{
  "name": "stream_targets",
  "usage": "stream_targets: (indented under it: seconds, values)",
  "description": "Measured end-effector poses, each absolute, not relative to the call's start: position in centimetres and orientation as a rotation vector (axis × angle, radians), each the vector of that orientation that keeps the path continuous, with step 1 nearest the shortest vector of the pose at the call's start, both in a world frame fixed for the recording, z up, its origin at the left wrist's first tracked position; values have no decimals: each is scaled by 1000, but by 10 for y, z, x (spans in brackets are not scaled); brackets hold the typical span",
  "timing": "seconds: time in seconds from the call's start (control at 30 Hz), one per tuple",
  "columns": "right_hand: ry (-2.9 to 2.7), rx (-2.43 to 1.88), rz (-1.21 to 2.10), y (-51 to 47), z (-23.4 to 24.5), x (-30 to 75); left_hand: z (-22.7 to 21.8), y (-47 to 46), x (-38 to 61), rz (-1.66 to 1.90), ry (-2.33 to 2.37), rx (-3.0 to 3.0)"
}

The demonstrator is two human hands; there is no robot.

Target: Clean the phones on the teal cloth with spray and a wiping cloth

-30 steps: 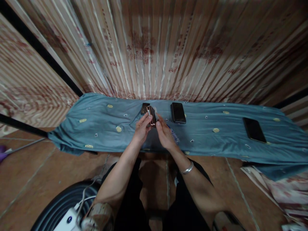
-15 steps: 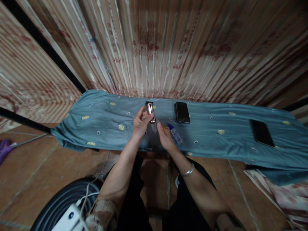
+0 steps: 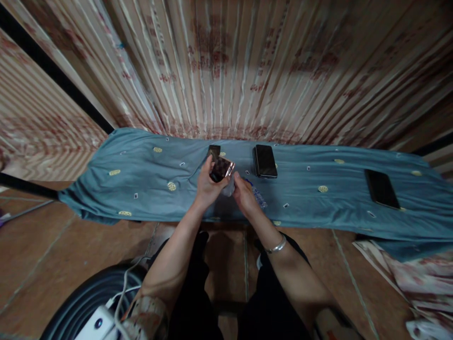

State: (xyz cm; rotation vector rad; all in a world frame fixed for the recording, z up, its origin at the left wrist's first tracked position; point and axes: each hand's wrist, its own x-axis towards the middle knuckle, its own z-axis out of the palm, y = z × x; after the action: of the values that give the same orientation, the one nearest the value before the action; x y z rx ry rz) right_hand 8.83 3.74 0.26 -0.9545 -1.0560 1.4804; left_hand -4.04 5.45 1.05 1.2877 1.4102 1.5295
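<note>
My left hand (image 3: 207,186) is closed around a small boxy object (image 3: 221,169) with a dark glossy face and a shiny rose-gold edge; its exact kind I cannot make out. Just right of it is my right hand (image 3: 244,192), thumb and fingers pinched on a thin pale grey piece (image 3: 229,188) that looks like a cloth or film. This piece touches or nearly touches the lower right of the glossy object. Partly hidden behind my right hand, a clear bottle with a blue cap (image 3: 258,194) lies on the blue-green cloth (image 3: 300,208).
Beyond my left hand lies a small dark flat item (image 3: 213,150). A stack of black phone-like slabs (image 3: 265,161) lies to the right, and a black phone (image 3: 382,189) farther right. A patterned curtain (image 3: 226,71) hangs behind. A white device with a cable (image 3: 97,326) is at lower left.
The glossy object has been turned in my left hand, so its dark face now shows instead of its rose-gold side. My right hand has moved slightly up with the pale piece.
</note>
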Motion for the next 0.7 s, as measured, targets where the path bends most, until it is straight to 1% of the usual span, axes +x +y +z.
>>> stream_targets:
  seconds: [0.17, 0.43, 0.57, 0.7]
  values:
    - [-904, -967, 1517, 48, 7, 103, 5, 51, -36, 1405, 1365, 1571]
    - [-818, -1020, 1562, 58, 6, 124, 0, 49, -37, 1296, 1324, 1787]
    - [-717, -996, 1612, 63, 2, 126, 0, 54, -42, 1340, 1399, 1859]
    - [-675, -970, 1676, 67, -3, 126, 1, 56, -43, 1438, 1405, 1744]
